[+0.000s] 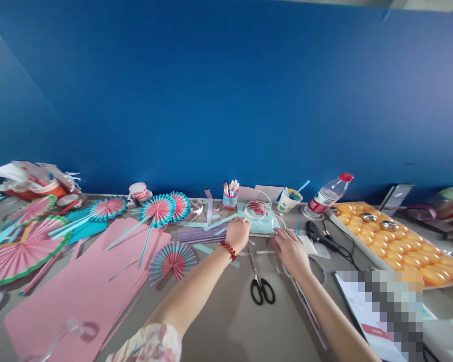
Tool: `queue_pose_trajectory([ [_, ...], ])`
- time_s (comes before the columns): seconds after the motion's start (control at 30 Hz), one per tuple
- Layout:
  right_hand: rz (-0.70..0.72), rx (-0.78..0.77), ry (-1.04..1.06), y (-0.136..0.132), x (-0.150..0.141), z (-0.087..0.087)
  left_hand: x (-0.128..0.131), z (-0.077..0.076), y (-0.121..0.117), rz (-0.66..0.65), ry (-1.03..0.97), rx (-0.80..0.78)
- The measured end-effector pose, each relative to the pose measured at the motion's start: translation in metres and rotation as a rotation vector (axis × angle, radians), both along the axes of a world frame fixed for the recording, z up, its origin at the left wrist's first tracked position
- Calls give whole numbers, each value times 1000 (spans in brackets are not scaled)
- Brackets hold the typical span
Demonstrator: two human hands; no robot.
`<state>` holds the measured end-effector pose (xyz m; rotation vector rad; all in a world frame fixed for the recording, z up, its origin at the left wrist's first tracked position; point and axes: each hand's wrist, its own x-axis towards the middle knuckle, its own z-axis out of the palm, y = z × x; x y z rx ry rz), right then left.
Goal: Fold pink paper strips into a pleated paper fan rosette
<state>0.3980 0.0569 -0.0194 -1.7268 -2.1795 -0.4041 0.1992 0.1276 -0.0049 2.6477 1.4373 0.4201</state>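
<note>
My left hand (238, 234), with a red bead bracelet at its wrist, is curled closed by the left edge of a light blue sheet (266, 226). Whatever it grips is hidden by the fingers. My right hand (291, 250) lies palm down with fingers stretched out, its fingertips at the sheet's lower right edge. On the sheet rests a coil of white cord (257, 210). Black-handled scissors (262, 289) lie between my forearms, blades pointing away from me. Left of my left hand are purple paper strips (198, 235) and a pleated paper fan (172, 262).
Large pink paper sheets (79, 281) cover the left side, with several pleated fans around them. Along the wall stand a pen cup (230, 197), a paper cup (289, 200) and a water bottle (326, 196). At right are a black glue gun (319, 236) and a tray of orange balls (400, 246).
</note>
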Motion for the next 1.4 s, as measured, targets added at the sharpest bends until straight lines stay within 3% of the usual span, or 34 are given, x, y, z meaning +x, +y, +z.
queue_pose_trajectory([
  [0.57,-23,15,-109,12,-4,1,2,-2,1,-43,19,46],
  [0.87,90,-48,-194,26,-18,15,-1,-3,-5,-32,6,67],
  [1.4,57,-23,-125,17,-8,5,-2,-1,0,-105,8,-21],
])
